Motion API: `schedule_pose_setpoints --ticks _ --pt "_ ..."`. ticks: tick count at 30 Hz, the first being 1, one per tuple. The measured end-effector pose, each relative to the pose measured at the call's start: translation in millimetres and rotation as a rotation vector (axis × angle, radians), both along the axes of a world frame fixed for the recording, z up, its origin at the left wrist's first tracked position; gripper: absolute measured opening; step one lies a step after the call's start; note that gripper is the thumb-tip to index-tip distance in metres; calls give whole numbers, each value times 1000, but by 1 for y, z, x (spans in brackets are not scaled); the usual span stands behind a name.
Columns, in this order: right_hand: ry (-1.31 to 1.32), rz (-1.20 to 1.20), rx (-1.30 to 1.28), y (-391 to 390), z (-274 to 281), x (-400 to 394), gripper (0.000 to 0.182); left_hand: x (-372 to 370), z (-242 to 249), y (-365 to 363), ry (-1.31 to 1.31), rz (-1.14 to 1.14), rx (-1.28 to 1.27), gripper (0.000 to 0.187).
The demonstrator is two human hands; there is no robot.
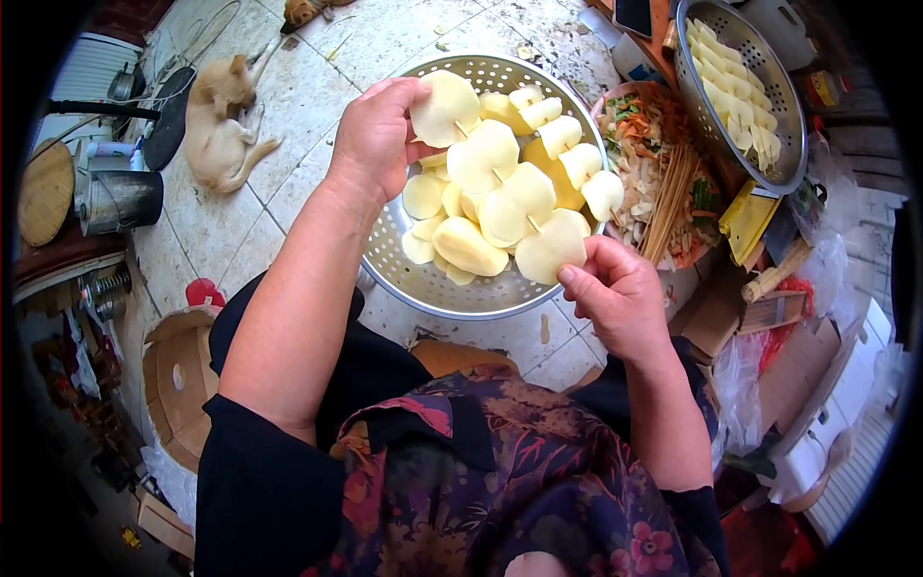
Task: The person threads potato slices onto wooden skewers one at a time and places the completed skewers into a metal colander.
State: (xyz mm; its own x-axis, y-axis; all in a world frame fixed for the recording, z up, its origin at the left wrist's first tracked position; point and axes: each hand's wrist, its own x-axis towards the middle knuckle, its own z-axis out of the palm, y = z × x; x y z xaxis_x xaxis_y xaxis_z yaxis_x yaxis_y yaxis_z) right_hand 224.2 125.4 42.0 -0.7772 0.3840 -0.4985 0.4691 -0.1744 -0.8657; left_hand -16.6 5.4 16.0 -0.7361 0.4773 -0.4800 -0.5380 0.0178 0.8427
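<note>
A skewer of round potato slices [484,157] stretches between my two hands above a metal colander [423,290]. My left hand [378,137] pinches the slice at its upper end. At the lower end, my right hand [620,293] grips the last slice between thumb and fingers. Bits of the thin stick show between the slices. Beneath it in the colander lie loose potato slices [423,195] and a peeled potato piece [469,246]. Another skewer of smaller slices [561,135] rests along the colander's right side.
A second colander [790,154] with filled potato skewers [735,91] stands at upper right. Bare wooden sticks [670,197] lie over vegetable scraps [635,144]. A tan dog [221,125] lies on the tiled floor at left, near a black bucket [120,202]. An opened cardboard box [173,375] sits at lower left.
</note>
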Motion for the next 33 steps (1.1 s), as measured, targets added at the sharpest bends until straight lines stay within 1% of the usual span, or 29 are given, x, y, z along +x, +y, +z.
schedule_pose_setpoints --ticks 3,7,10,12,15,19,21,25,28,30,31,33 --pt "-2 29 11 -3 -3 0 11 -4 -6 -1 -38 17 52 21" --pt "10 36 -10 -5 -3 0 10 -5 -9 -2 -23 72 48 21" --pt "-5 37 -27 -6 -3 0 10 -7 -7 -4 -4 20 47 22" --pt "-9 32 -31 -6 -4 1 9 -8 -5 -6 -35 -131 14 26" --pt "-18 9 -42 -6 -2 0 9 -8 -5 -6 -41 -191 -50 29" --pt "-12 -11 -36 -6 -4 2 9 -6 -1 -6 -67 -260 -51 28" --pt "-6 -12 -27 -6 -4 2 9 -5 -2 -6 -100 -335 -34 26" --pt "-17 -29 -23 -6 -4 -1 10 0 -4 -3 -92 -289 -41 25" --pt "-2 -42 -44 -7 -3 -2 10 3 -7 -2 -37 -261 -57 27" --pt "0 -55 -59 -7 -2 -3 10 11 -4 2 -84 -257 -36 36" --pt "3 -68 -73 -7 -2 -4 10 16 -2 3 -83 -257 -36 36" --pt "11 -77 -94 -6 -2 -5 10 23 0 3 -95 -315 58 50"
